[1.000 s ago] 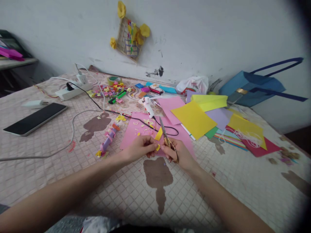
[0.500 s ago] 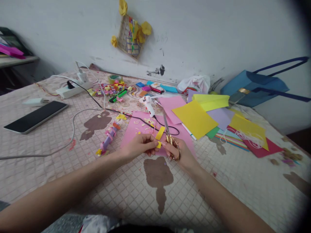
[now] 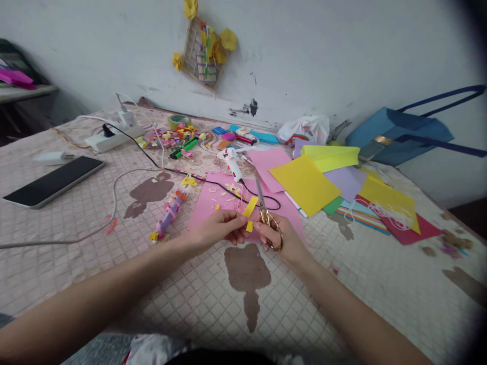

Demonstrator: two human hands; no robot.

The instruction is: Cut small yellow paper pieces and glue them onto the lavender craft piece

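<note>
Yellow paper strip [image 3: 250, 207] is pinched in my left hand [image 3: 229, 226], its upper part rising toward the scissors. A small yellow piece [image 3: 249, 226] shows between the fingertips of both hands. My right hand [image 3: 279, 235] is closed around the gold handles of the scissors [image 3: 262, 200], whose blades point up and away. Both hands are over the near part of a pink sheet [image 3: 205, 197], which bears paper scraps. A white glue gun [image 3: 232, 163] lies just beyond them.
Left of the sheet lie a purple decorated roll [image 3: 169, 217], a phone [image 3: 55, 181] and a power strip [image 3: 114, 138]. Cables cross the table. Coloured papers [image 3: 306, 185] spread to the right, with a blue bag [image 3: 399, 136] behind. Small flower shapes [image 3: 178, 136] lie near the wall.
The view has shifted very slightly. The small yellow piece now shows a little more clearly between the fingertips; both hands keep nearly the same pose.
</note>
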